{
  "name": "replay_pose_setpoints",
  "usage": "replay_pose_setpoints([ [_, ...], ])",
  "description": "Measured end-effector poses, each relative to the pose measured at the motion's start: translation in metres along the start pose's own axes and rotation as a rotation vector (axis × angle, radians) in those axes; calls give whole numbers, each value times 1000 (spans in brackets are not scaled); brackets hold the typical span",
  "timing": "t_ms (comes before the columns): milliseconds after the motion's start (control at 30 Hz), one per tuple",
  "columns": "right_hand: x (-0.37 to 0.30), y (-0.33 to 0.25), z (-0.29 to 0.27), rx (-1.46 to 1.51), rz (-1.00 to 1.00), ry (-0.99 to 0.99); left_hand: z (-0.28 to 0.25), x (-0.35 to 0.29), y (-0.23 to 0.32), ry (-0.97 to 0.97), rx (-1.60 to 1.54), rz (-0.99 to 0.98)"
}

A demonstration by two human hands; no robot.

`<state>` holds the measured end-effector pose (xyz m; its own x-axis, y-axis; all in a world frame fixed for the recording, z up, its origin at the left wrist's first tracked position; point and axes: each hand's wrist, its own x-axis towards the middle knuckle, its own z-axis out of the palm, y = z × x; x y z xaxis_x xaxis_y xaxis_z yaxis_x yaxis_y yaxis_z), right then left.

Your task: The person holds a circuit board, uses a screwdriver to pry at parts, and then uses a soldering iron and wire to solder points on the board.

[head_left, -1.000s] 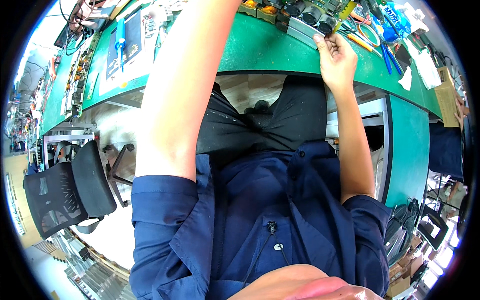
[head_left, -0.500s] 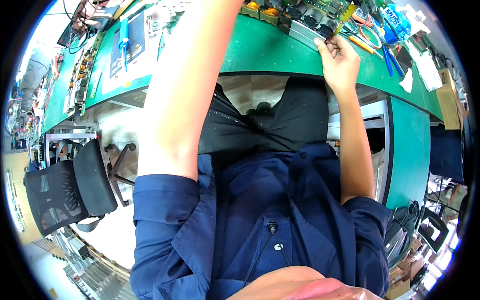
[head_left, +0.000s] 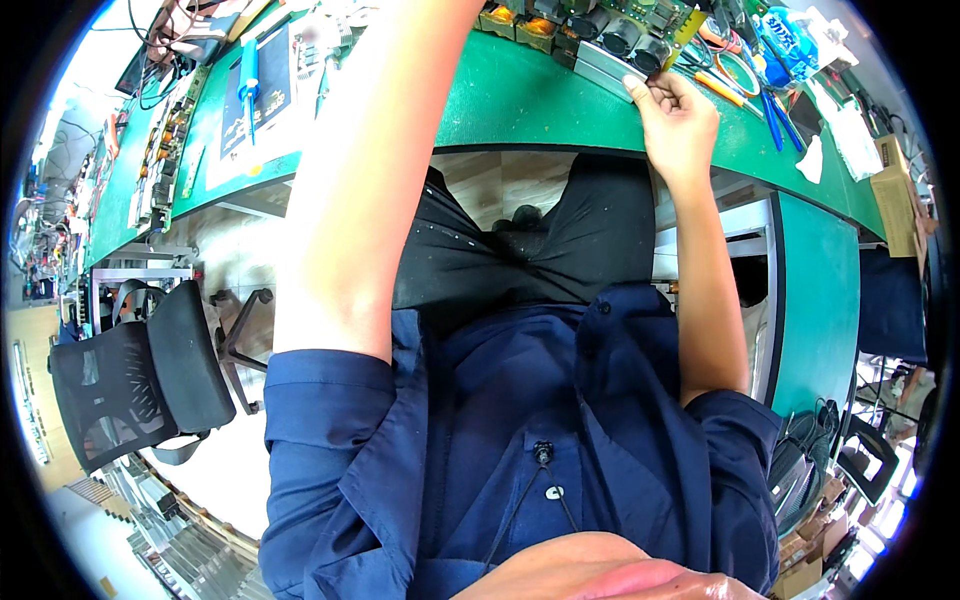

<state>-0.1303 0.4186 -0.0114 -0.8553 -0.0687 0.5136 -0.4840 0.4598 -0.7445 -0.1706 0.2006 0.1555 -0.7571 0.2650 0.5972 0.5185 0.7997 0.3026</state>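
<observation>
My right hand (head_left: 680, 115) is closed, thumb and curled fingers pinching the near right corner of a circuit board (head_left: 655, 15) at the far edge of the view. The board carries dark round capacitors (head_left: 620, 38), copper-wound coils (head_left: 535, 28) and, along its near side, a silver metal heat sink (head_left: 607, 70). A yellow-green strip (head_left: 690, 35) stands up at its right end, just beyond my fingers. My left forearm (head_left: 370, 150) reaches up past the top of the picture, so my left hand is out of sight.
Right of the board on the green bench (head_left: 540, 100) lie an orange-handled tool (head_left: 722, 86), blue-handled pliers (head_left: 775, 120), a blue-and-white package (head_left: 788, 45) and white tissue (head_left: 815, 158). Leftward are a blue screwdriver-like tool (head_left: 249, 80) and a row of circuit boards (head_left: 160, 160). An office chair (head_left: 140, 375) stands left.
</observation>
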Motion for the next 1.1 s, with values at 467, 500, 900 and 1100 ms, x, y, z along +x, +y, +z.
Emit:
replay_pose_setpoints([
  [467,7,-1,-31,-57,-84,-169,-6,-2,1,-3,8,-3],
  [500,9,7,-44,-78,-102,-168,-4,0,-1,-8,-5,1],
  [900,64,74,-102,-742,-149,-205,-7,0,11,-82,-157,-131],
  [1100,73,87,-100,-859,-244,-164,-5,1,7,-73,-85,-77],
])
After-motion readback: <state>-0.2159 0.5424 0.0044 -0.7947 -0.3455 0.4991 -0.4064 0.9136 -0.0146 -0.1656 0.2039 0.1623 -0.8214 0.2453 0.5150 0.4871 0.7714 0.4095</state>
